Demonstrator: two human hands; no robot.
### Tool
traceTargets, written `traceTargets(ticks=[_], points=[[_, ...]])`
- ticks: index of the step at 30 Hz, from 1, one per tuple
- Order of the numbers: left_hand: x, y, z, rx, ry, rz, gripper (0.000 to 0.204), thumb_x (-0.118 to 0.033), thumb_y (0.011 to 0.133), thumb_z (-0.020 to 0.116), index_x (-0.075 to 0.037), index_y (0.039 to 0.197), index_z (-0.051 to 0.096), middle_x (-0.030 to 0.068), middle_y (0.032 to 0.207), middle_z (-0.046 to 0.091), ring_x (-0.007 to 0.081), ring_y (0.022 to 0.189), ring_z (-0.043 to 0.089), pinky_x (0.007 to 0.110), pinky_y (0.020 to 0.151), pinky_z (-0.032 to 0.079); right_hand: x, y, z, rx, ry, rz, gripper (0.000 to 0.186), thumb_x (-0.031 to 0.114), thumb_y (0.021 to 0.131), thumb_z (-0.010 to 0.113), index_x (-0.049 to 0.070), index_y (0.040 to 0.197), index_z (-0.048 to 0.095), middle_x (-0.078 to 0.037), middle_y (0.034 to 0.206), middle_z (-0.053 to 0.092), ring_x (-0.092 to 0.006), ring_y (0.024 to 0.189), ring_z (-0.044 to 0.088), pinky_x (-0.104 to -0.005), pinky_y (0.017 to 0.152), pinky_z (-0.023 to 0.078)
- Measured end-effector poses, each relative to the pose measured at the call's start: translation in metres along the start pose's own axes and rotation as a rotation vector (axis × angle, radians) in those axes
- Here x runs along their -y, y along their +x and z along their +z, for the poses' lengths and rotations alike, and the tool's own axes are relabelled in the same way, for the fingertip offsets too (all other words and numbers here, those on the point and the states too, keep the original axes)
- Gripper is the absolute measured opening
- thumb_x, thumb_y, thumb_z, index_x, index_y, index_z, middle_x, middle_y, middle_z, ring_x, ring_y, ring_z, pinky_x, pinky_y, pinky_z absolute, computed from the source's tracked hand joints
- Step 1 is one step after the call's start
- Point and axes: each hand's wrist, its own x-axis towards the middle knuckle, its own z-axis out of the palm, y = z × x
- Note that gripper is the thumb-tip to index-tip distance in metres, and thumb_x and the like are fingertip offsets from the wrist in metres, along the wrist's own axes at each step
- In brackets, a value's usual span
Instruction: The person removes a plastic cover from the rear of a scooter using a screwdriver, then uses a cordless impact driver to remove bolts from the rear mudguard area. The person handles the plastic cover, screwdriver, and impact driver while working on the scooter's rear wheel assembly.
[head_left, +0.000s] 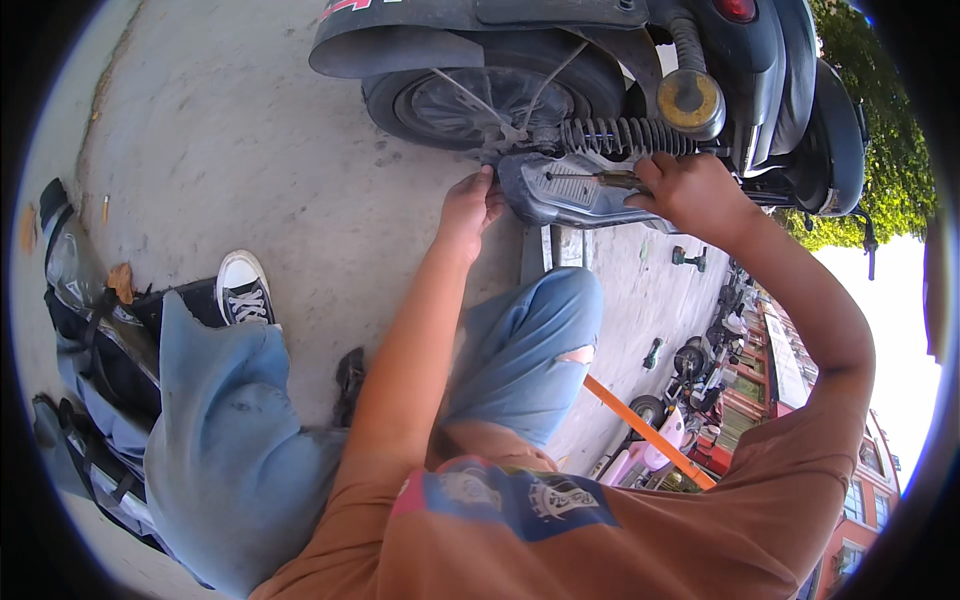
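Observation:
My right hand is closed round the handle of a screwdriver. Its thin shaft points left, with the tip at a small dark spot on the grey ribbed cover beside the scooter's rear wheel. At the cover's left end is my left hand, its fingers curled and the fingertips up against the dark end of the cover; whatever they pinch is hidden. Just above the cover runs the coil-spring shock absorber, with a round yellowish cap over it.
The scooter's dark mudguard overhangs the wheel. Pale concrete spreads around my sneaker. Dark plastic panels lie at the left. A green-and-black cordless drill lies on the ground to the right, with parked scooters beyond.

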Motion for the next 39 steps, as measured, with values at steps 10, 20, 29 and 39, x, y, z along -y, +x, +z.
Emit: traceTargets(ticks=[10,20,29,39], points=[[0.02,0.008,-0.01,0.083,-0.246,-0.022,0.025,-0.032,0.098,0.058,-0.008,0.099,0.064,0.0001,0.084,0.065,0.0095,0.072,0.058,0.025,0.069,0.049,-0.003,0.011,0.002,0.011,0.256,0.163,0.034,0.036,0.087,0.068,0.003,0.08,0.062,-0.017,0.074,0.065,-0.0369,0.071,0.065,-0.0441,0.065,0.053],[0.018,0.013,-0.014,0.162,-0.276,-0.063,0.029,-0.036,0.096,0.061,-0.008,0.095,0.064,0.0013,0.085,0.066,0.0103,0.075,0.06,0.026,0.068,0.05,-0.01,0.005,0.019,0.364,0.684,0.359,0.041,0.037,0.093,0.062,-0.003,0.083,0.064,-0.018,0.066,0.058,-0.0312,0.064,0.061,-0.042,0.062,0.046],[0.015,0.011,-0.012,0.087,-0.086,0.005,0.026,-0.035,0.095,0.064,-0.01,0.093,0.065,-0.001,0.083,0.064,0.0093,0.072,0.056,0.025,0.065,0.045,0.023,-0.019,0.06,0.55,1.486,0.669,0.027,0.027,0.096,0.059,0.002,0.086,0.057,0.001,0.056,0.047,-0.0066,0.036,0.038,-0.0226,0.036,0.028],[0.033,0.027,-0.002,0.013,0.188,0.237,0.032,-0.04,0.101,0.05,-0.011,0.098,0.062,-0.0042,0.08,0.059,0.0058,0.069,0.051,0.022,0.061,0.04,0.075,-0.046,0.14,-0.173,1.081,0.543,0.032,0.027,0.089,0.066,-0.002,0.082,0.053,-0.021,0.067,0.057,-0.0384,0.061,0.055,-0.041,0.058,0.044]])
